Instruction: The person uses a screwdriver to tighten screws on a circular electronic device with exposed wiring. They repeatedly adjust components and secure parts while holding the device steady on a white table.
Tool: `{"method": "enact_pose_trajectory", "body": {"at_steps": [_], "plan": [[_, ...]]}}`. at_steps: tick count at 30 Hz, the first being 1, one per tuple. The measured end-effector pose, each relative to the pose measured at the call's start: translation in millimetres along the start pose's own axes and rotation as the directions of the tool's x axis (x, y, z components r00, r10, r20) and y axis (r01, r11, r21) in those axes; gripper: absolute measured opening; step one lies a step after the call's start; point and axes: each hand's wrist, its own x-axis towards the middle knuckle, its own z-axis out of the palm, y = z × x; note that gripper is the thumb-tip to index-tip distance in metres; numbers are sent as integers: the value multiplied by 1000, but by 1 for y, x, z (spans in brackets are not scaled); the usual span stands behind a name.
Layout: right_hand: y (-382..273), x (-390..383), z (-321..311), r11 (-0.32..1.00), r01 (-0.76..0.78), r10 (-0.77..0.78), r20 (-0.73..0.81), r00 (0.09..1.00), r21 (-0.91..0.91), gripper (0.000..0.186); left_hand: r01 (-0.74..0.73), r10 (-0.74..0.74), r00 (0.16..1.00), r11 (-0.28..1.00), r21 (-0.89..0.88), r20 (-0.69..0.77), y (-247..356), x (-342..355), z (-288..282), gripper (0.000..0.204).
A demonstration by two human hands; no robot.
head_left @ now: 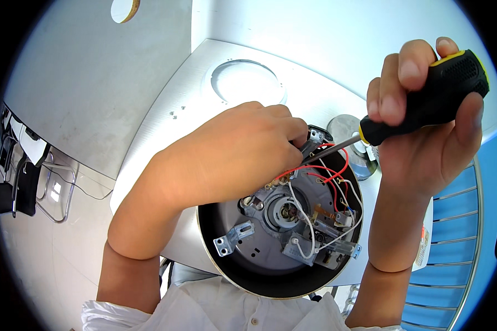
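My right hand (425, 110) grips the black and yellow handle of a screwdriver (447, 94). The metal shaft slants down to the left, and its tip disappears behind my left hand (248, 149). That hand is curled over the far side of an opened round appliance housing (215, 243); its fingertips and whatever they pinch are hidden. Inside the dark rim are red wires (335, 176), white wires (301, 207), a metal bracket (234, 237) and a round central part (287, 211). Close by the screwdriver shaft, another metal bracket (313, 139) stands at the rim.
On the white table (154, 143) lies a white plastic ring (210, 83), with several small screws (176, 113) left of it. A round metallic disc (342, 126) rests behind the housing. A metal-framed chair (55, 193) stands at far left, metal bars (453, 243) at right.
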Motion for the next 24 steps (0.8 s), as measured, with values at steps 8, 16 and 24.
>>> {"method": "enact_pose_trajectory", "body": {"at_steps": [8,16,24], "plan": [[12,-2,-13,989,139,-146,170,975,49,59,11,-12,999,999,40,44,3,1,-2,5],[14,-4,-14,993,116,-117,-51,992,-23,61,-1,-1,1000,998,57,23,4,3,0,7],[13,-5,-5,988,114,-126,-129,984,-100,59,-21,21,1000,998,57,-9,4,3,1,7]]}}
